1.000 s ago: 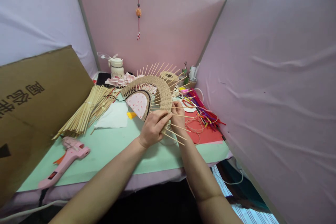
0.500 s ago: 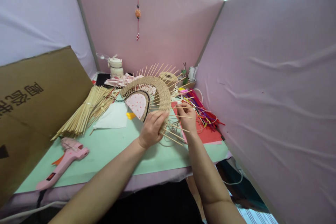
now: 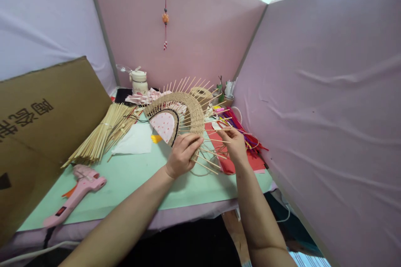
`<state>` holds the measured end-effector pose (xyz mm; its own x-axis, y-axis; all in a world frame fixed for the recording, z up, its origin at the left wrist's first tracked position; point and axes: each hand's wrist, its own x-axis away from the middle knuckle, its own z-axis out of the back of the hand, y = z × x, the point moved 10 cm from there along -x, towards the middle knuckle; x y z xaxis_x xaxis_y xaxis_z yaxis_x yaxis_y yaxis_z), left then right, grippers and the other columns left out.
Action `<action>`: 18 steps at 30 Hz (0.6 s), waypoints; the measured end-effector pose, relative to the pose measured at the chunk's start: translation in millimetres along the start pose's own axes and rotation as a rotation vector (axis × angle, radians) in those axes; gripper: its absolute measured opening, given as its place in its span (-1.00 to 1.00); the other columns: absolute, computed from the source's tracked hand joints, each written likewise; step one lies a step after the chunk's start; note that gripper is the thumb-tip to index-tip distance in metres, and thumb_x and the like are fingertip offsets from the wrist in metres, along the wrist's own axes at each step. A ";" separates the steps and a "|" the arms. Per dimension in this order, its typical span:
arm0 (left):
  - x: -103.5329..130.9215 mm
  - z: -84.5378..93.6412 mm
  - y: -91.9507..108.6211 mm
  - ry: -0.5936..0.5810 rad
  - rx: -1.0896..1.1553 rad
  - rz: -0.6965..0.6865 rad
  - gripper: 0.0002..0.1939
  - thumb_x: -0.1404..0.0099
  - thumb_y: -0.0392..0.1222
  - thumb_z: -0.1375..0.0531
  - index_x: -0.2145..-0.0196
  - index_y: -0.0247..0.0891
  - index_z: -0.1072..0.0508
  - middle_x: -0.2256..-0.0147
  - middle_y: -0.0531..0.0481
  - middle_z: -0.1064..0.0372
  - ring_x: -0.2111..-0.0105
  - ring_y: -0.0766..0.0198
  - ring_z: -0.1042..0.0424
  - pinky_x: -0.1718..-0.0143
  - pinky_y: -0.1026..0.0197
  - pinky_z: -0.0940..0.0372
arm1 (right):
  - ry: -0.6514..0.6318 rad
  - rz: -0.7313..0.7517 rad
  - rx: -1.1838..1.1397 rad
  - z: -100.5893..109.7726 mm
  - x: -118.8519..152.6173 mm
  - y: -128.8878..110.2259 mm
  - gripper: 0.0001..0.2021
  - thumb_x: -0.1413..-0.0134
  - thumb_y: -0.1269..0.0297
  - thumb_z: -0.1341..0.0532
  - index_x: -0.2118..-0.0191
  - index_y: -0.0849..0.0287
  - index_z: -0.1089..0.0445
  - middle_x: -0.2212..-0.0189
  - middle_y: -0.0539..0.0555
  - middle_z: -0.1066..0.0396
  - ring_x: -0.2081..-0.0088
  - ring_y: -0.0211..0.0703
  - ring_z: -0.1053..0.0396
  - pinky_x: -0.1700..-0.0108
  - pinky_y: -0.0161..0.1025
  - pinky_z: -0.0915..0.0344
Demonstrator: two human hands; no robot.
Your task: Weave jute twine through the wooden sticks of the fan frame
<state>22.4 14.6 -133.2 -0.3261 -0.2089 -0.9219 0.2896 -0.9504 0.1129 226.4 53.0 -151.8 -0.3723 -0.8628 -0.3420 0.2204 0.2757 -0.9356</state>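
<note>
My left hand is closed on the lower end of a half-round woven fan, thumb and fingers over its twine band. Thin sticks radiate outward past the band, and the fan's centre is a white panel with pink dots, edged in black. Beside the stick tips on the right, my right hand is pinched on a thin strand of twine, which is hard to see against the sticks. Loose loops of the twine hang below the sticks, over the table and red paper.
A tied bundle of sticks and a pink glue gun lie left, by a large cardboard sheet. Behind the fan stand a twine roll and a cream bottle. Red sheets and coloured pipe cleaners lie right.
My right hand has moved a little to the right, away from the woven band, out to the stick tips. My left hand and the fan stay almost where they were.
</note>
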 end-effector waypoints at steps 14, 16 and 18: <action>-0.5 0.0 0.7 0.006 0.008 -0.006 -0.53 -0.28 -0.33 -0.11 -0.15 -0.21 -0.30 0.04 -0.22 -0.39 -0.01 0.07 -0.33 0.00 -0.02 -0.30 | 0.072 0.780 0.611 28.4 14.1 -119.2 -0.93 -0.18 0.33 -0.19 0.28 0.11 -0.44 0.34 0.06 -0.42 0.26 -0.16 -0.37 0.19 -0.18 -0.30; -0.7 0.3 0.7 0.007 0.005 -0.006 -0.53 -0.28 -0.32 -0.12 -0.15 -0.20 -0.30 0.04 -0.22 -0.39 0.00 0.07 -0.34 0.00 -0.01 -0.30 | 0.121 0.807 0.599 28.0 12.4 -127.6 -0.94 -0.17 0.34 -0.20 0.29 0.11 -0.44 0.35 0.06 -0.42 0.28 -0.16 -0.37 0.19 -0.18 -0.30; -0.8 0.5 0.5 0.006 0.003 -0.002 -0.54 -0.29 -0.30 -0.11 -0.14 -0.19 -0.30 0.04 -0.21 -0.40 0.00 0.08 -0.34 0.00 -0.01 -0.30 | 0.142 0.774 0.571 26.7 6.4 -128.6 -0.94 -0.17 0.32 -0.21 0.30 0.12 -0.44 0.37 0.05 -0.43 0.28 -0.17 -0.37 0.19 -0.19 -0.29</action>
<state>22.3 14.2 -132.2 -0.3216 -0.2061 -0.9242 0.2865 -0.9514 0.1125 219.7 0.7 -31.4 -0.0370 -0.4597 -0.8873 0.8406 0.4658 -0.2764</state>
